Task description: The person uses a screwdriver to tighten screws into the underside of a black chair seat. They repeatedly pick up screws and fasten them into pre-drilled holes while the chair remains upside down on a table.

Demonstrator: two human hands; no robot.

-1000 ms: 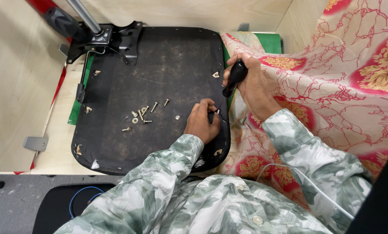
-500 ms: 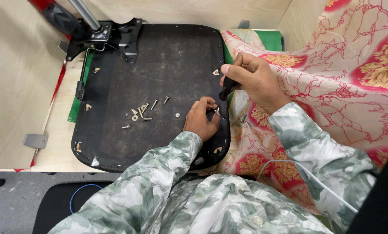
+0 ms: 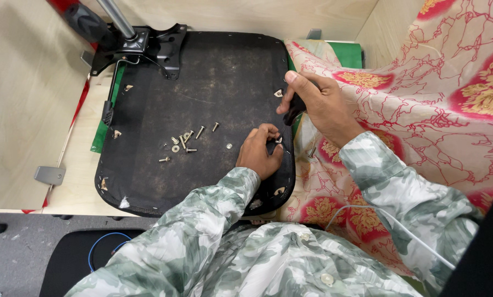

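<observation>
Right hand has tilted its black-handled screwdriver, grip tight; left hand still pinches a screw.

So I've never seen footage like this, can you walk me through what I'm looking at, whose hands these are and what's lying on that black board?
The camera sits on a person's head and looks down at their own two hands, in camouflage-patterned sleeves. The black board is a flat, fabric-covered panel, like the underside of a chair seat, lying on a pale wooden surface. A black metal bracket with a pole is fixed at its far corner. Loose screws and washers lie scattered mid-panel. The left hand pinches something small at the panel's right edge. The right hand grips a black tool handle. A red floral cloth lies to the right.
</observation>
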